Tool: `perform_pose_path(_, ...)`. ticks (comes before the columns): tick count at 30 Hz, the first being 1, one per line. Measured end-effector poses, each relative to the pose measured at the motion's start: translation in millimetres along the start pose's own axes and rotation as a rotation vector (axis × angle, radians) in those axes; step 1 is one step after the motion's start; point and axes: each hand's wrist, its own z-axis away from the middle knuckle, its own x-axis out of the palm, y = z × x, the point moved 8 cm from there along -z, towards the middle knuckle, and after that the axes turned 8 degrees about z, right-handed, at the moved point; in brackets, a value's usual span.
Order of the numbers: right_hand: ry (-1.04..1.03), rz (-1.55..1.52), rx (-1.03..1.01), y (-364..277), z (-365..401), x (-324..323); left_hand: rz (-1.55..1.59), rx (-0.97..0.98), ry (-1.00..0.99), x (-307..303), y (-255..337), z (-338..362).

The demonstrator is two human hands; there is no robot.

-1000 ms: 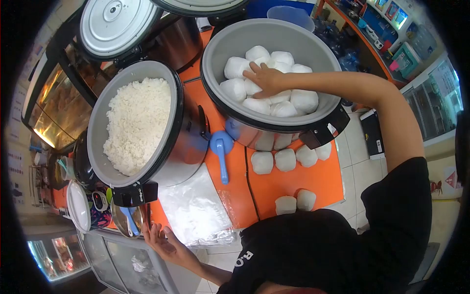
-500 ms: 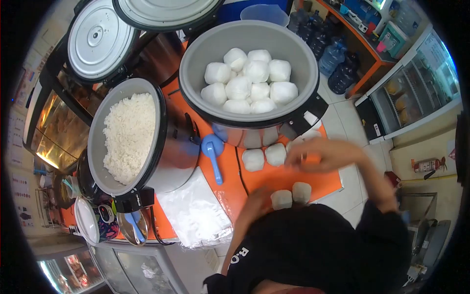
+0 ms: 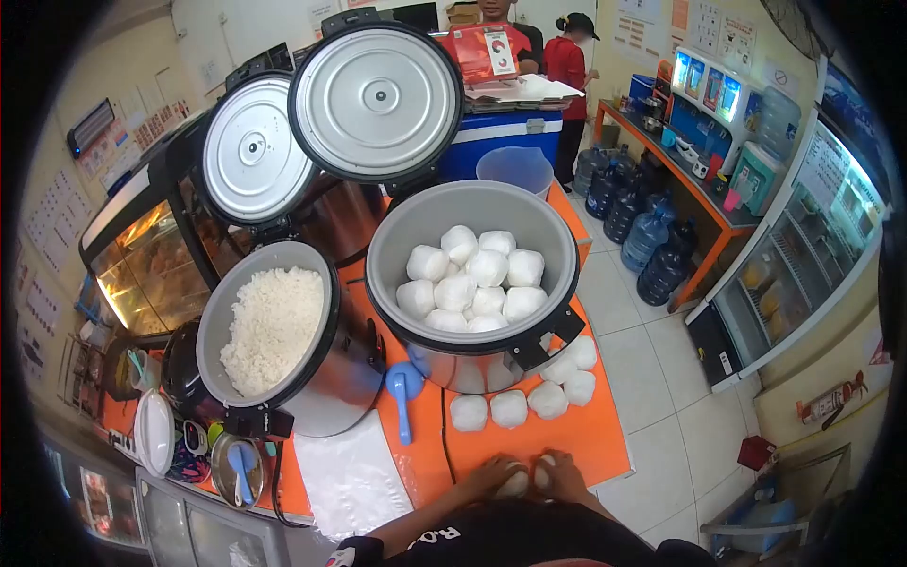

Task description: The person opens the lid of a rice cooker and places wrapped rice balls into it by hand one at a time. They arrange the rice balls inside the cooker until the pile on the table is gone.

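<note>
Close to my body at the table's front edge, my left hand (image 3: 489, 473) is closed over a white wrapped rice portion (image 3: 514, 484). Beside it, my right hand (image 3: 564, 475) grips a second wrapped rice portion (image 3: 541, 472); the fingers partly hide both. Just beyond the hands, several more wrapped portions (image 3: 509, 409) lie in rows on the orange table (image 3: 529, 444). Behind them stands a large open rice cooker (image 3: 380, 283) with a pile of wrapped portions (image 3: 487, 267) inside. A second open cooker (image 3: 213, 354) on the left holds loose cooked rice (image 3: 274, 329).
A blue rice paddle (image 3: 403, 406) and a stack of clear plastic sheets (image 3: 350, 477) lie left of my hands. A dark cable (image 3: 446, 435) crosses the table. Raised cooker lids (image 3: 378, 123) stand behind. Two people (image 3: 569, 80) are at the back, near a blue cooler box (image 3: 491, 151).
My right hand has come back from the rows to a portion near my body. My left hand now covers the portion beside it. The camera view has tilted up, showing the room's back.
</note>
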Motion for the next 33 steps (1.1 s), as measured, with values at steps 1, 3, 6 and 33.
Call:
perform_pose_path(1, 0.028, -0.079, 0.070, 7.4, -3.4, -10.0, 0.069, -0.085, 0.046, -20.6, 12.4, 2.7)
perform_pose_path(3, 0.131, -0.501, 0.276, 54.0, -7.1, -20.3, 0.139, -0.174, 0.200, -37.6, 3.9, 11.5)
perform_pose_path(6, 0.188, -0.899, 0.292, 28.1, -29.1, -147.4, 0.133, -0.221, 0.447, -23.9, -41.7, 33.6)
perform_pose_path(33, 0.770, -0.572, 0.138, 79.5, -195.3, -310.5, -0.321, 0.032, 0.661, -403.7, 166.9, 55.8)
